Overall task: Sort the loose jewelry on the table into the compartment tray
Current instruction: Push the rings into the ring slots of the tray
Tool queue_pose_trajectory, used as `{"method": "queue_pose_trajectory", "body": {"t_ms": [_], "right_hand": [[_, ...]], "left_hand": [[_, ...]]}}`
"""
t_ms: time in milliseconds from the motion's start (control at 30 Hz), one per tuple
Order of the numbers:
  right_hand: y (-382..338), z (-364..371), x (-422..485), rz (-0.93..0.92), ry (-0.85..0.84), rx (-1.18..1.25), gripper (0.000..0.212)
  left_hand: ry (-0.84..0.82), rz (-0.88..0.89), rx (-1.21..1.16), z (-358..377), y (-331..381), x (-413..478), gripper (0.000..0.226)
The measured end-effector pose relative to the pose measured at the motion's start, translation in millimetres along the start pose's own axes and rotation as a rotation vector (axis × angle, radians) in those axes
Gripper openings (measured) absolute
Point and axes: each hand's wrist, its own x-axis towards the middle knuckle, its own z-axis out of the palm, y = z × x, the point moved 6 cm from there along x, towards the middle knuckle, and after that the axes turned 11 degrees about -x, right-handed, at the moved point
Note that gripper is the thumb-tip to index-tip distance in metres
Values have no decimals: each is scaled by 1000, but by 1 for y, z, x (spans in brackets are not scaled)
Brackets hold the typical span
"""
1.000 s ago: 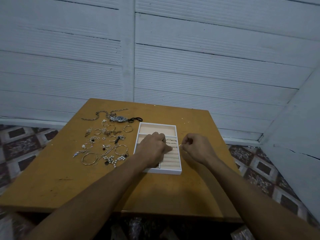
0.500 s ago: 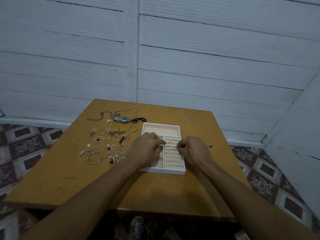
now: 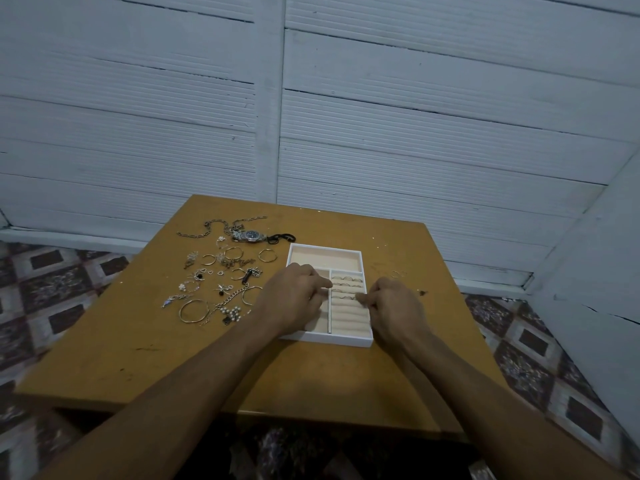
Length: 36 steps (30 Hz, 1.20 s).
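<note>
The white compartment tray (image 3: pixel 333 339) with beige lining lies mid-table. Several rings (image 3: pixel 347 280) stand in its ring rolls on the right side. My left hand (image 3: pixel 294 301) rests on the tray's left half, fingers curled, fingertips touching the rolls' left edge. From the right, my right hand (image 3: pixel 393 308) pinches a small ring, hidden by its fingertips, low over the middle rolls. Loose jewelry lies left of the tray: a watch (image 3: pixel 251 236), a chain (image 3: pixel 204 231), a bangle (image 3: pixel 194 310), a pearl piece (image 3: pixel 231 311) and several hoops.
The orange-brown table (image 3: pixel 173 358) stands against a white plank wall (image 3: pixel 415 133). Two small rings (image 3: pixel 398 274) lie on the table right of the tray. Patterned floor tiles show on both sides, below the table edges.
My right hand has moved left from beside the tray to over its ring rolls, still pinching. My left hand stays on the tray. The view has shifted slightly.
</note>
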Motion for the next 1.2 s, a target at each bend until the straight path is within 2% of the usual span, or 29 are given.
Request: {"method": "queue_pose_trajectory", "body": {"t_ms": [133, 200, 333, 433, 567, 800, 1033, 1200], "right_hand": [[1, 2, -2, 14, 10, 19, 32], [5, 2, -3, 50, 17, 111, 31], [27, -7, -5, 211, 71, 432, 28], [61, -15, -8, 350, 73, 506, 26], [102, -14, -14, 443, 24, 517, 18], [115, 0, -18, 399, -112, 443, 10], [118, 8, -18, 393, -166, 401, 23], [121, 11, -15, 389, -157, 372, 28]], "left_hand": [[4, 6, 26, 0, 1, 1, 31], [5, 14, 41, 2, 2, 4, 31], [-19, 15, 65, 9, 9, 15, 32], [-65, 29, 68, 17, 20, 29, 32], [-122, 62, 117, 41, 40, 55, 33], [-246, 51, 252, 95, 70, 86, 38], [-366, 58, 324, 119, 69, 95, 36], [-365, 61, 316, 123, 69, 97, 33]]}}
